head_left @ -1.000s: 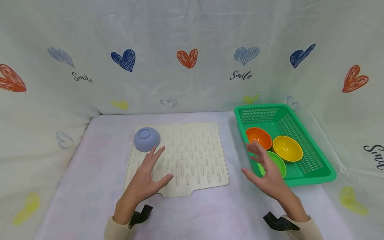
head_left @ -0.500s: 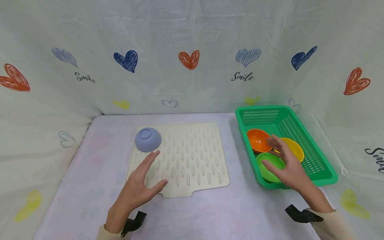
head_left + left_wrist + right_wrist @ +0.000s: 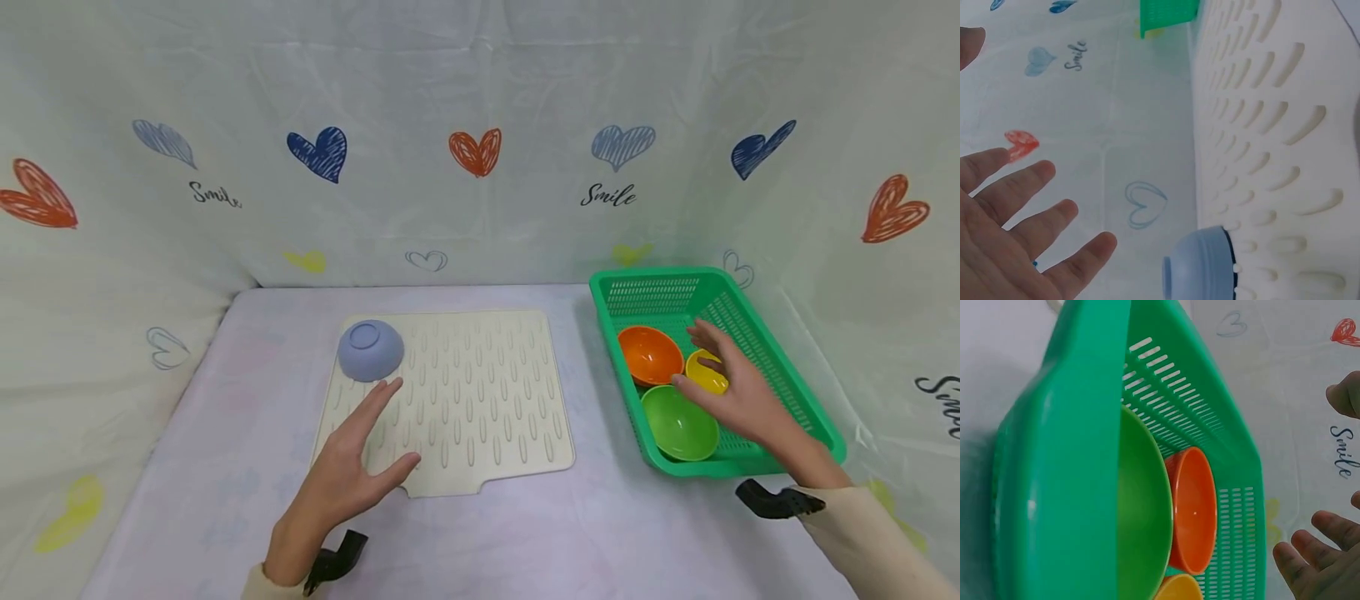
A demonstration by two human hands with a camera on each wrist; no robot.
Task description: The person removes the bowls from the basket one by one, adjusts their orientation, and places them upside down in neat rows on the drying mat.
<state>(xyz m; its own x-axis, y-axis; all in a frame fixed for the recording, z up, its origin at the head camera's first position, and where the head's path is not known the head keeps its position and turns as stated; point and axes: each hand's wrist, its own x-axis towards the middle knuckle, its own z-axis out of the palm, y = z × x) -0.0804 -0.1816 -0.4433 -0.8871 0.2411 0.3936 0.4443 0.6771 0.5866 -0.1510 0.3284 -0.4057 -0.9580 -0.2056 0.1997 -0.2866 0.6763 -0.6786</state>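
Over the green basket (image 3: 787, 375), my right hand (image 3: 738, 396) hovers with spread fingers and holds nothing, partly covering the yellow bowl (image 3: 703, 375). Beside that bowl in the basket are an orange bowl (image 3: 649, 355) and a light green bowl (image 3: 681, 423), both with their insides facing up. My left hand (image 3: 341, 471) is held above the near left part of the cream mat (image 3: 480, 400), fingers apart and holding nothing. Just beyond its fingertips, a blue bowl (image 3: 370, 350) sits upside down on the mat's far left corner. The left wrist view shows this blue bowl (image 3: 1200, 265) apart from the fingers.
A white cloth covers the table (image 3: 225, 433). Behind it and at both sides hangs a pale sheet (image 3: 540, 225) printed with hearts and the word Smile. The mat's surface carries rows of raised ridges. The basket stands at the right, near the sheet.
My right hand has moved right and away from me, from the basket's left edge to above the yellow bowl. The left hand has drawn back slightly to the left. The bowls appear unmoved.
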